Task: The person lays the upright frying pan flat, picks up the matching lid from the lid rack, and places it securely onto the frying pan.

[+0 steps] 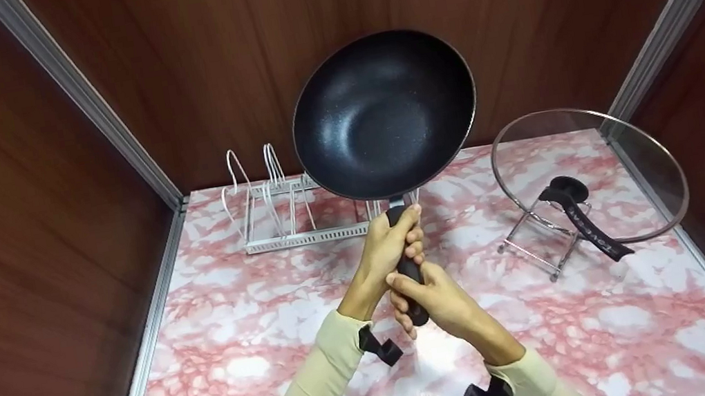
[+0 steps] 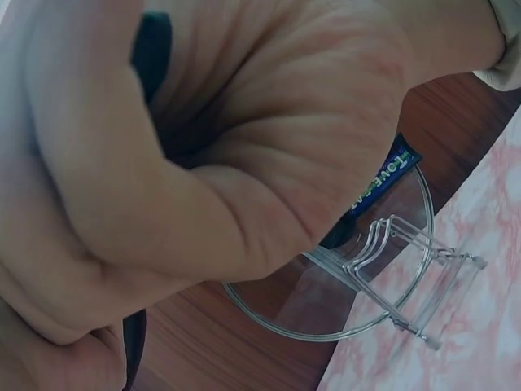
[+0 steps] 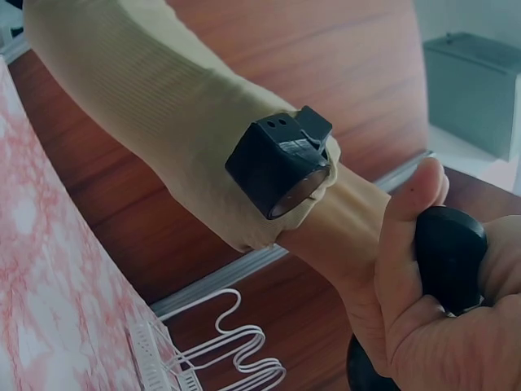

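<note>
A black frying pan (image 1: 382, 116) is held up above the table, its inside facing me and its handle pointing down toward me. My left hand (image 1: 389, 248) grips the upper part of the black handle, close to the pan. Just below, my right hand (image 1: 441, 296) wraps round the handle's lower end. In the left wrist view the curled fingers (image 2: 89, 163) of the left hand hide most of the handle. The right wrist view shows the handle's black end (image 3: 450, 257) poking out of the right hand's grip.
Behind the pan stands a white wire rack (image 1: 309, 238), partly hidden by it. To the right, a glass lid (image 1: 634, 163) with a black handle leans on a small metal stand (image 1: 528, 252). Brown wooden panels (image 1: 201, 74) enclose the red-and-white marbled table (image 1: 245, 368).
</note>
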A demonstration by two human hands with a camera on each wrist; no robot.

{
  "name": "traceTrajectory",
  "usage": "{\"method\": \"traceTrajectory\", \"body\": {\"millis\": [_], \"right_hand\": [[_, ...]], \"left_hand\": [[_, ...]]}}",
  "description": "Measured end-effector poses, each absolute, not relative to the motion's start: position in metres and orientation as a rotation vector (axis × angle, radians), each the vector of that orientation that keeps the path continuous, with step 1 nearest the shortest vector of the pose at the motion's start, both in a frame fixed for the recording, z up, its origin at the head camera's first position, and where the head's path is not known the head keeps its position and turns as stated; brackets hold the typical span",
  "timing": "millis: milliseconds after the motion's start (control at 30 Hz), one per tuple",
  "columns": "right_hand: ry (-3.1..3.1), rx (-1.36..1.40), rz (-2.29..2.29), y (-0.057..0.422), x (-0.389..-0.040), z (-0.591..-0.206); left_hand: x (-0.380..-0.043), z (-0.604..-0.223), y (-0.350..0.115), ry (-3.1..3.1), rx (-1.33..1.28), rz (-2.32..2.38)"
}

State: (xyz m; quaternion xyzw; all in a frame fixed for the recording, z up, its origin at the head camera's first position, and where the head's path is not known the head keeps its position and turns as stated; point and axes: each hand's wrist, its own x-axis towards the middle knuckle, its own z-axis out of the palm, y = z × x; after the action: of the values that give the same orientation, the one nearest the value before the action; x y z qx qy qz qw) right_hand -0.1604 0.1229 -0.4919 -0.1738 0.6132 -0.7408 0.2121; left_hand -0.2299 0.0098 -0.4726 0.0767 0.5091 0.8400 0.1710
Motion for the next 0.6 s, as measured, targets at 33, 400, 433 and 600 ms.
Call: {"method": "traceTrajectory", "body": {"millis": [33, 400, 433, 600], "right_hand": [[1.712, -0.480, -2.051, 0.1229, -0.1605, -0.4922], [1.699, -0.465, -2.040, 0.1206, -0.1598, -0.4934], [1.698, -0.466, -2.038, 0.1202, -0.1596, -0.4933], [1.688, -0.459, -2.028, 0.1192, -0.1593, -0.4937]], "left_hand": [[-0.2297, -0.4727, 0.0095, 1.453, 0.216, 2.386], [-0.2271, -0.4734, 0.0063, 1.501, 0.174, 2.372], [-0.2271, -0.4738, 0.0058, 1.510, 0.173, 2.370], [-0.2270, -0.4761, 0.0036, 1.532, 0.166, 2.360]]}}
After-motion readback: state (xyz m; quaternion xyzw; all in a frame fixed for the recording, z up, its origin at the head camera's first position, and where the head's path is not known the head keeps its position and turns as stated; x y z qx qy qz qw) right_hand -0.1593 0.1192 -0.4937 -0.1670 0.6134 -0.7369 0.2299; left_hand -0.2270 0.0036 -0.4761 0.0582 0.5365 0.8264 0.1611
